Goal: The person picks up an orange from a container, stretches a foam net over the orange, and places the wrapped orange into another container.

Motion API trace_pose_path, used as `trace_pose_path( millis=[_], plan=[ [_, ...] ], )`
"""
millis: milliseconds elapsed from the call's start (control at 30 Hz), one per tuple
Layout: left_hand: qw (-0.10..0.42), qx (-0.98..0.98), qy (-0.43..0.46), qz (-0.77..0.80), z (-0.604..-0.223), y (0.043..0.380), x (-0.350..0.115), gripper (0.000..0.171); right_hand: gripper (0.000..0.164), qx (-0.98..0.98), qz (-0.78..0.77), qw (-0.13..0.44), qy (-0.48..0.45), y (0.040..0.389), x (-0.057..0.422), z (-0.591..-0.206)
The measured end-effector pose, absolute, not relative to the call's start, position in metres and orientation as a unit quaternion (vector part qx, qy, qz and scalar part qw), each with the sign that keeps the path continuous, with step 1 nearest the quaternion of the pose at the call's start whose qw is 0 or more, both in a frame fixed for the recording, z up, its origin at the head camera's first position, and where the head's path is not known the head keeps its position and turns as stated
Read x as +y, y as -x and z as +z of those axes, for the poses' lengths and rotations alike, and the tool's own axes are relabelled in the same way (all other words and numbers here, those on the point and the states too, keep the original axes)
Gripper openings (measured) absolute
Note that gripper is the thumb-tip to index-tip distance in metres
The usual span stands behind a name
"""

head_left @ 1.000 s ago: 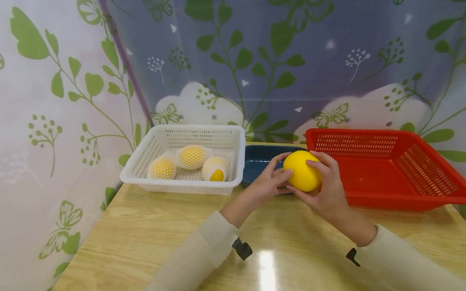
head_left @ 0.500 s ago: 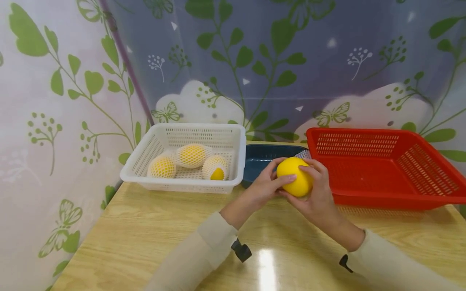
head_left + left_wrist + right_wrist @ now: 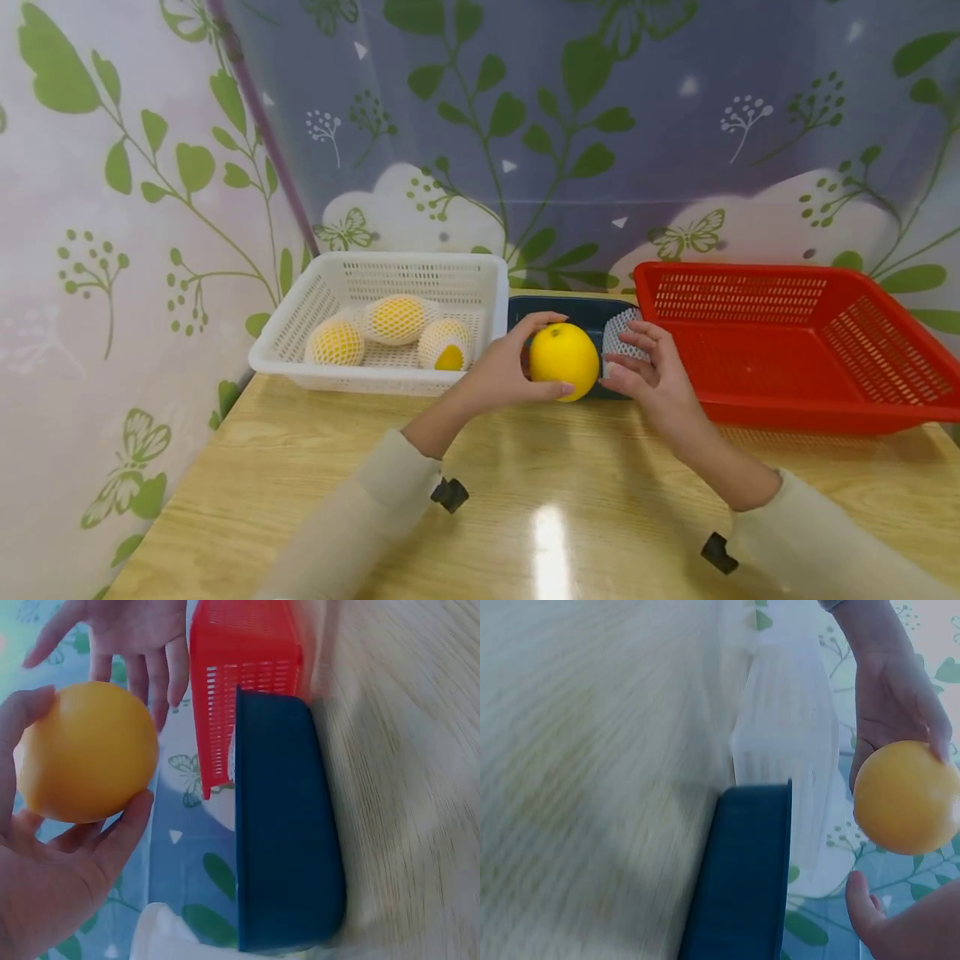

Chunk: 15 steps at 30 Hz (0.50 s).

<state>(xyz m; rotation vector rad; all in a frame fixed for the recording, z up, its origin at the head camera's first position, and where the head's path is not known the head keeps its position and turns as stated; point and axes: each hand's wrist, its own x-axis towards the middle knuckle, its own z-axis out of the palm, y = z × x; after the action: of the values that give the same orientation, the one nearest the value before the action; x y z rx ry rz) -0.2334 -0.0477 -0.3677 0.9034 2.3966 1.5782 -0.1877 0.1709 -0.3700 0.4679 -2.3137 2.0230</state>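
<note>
My left hand [image 3: 497, 373] holds a round yellow orange [image 3: 564, 358] from its left side, thumb in front and fingers behind. The stem end of the orange [image 3: 90, 754] faces up in the head view. Just right of the fruit, my right hand [image 3: 671, 392] has its fingers spread and bent loosely, with nothing in its grip. In the right wrist view a gap shows between the right thumb [image 3: 859, 900] and the orange [image 3: 907, 796]. Behind the hands stands a dark blue basin [image 3: 536, 307], and a white foam net [image 3: 621, 327] lies at its right end.
To the left, a white basket [image 3: 375, 385] holds several yellow fruits [image 3: 397, 320] in foam nets; one net leaves a patch of yellow bare. A red basket [image 3: 750, 358] stands at the right. All sit on a wooden table [image 3: 315, 467] before a patterned curtain.
Both hands gripped the orange earlier. The right hand has let go and moved slightly right, while the left hand has carried the orange left. The foam net in the basin has come into view.
</note>
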Motion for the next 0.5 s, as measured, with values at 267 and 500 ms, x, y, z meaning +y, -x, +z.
trace_pose_path(
  millis=[267,500],
  plan=[
    [0.043,0.838,-0.332,0.431,-0.373,0.213,-0.052,0.084,0.066,-0.786,0.597,-0.041,-0.155,0.182,0.155,-0.379],
    [0.062,0.837,-0.315,0.442,-0.384,0.206,-0.052,0.079,0.065,-0.819,0.557,-0.042,-0.13,0.178,0.151,-0.389]
  ],
)
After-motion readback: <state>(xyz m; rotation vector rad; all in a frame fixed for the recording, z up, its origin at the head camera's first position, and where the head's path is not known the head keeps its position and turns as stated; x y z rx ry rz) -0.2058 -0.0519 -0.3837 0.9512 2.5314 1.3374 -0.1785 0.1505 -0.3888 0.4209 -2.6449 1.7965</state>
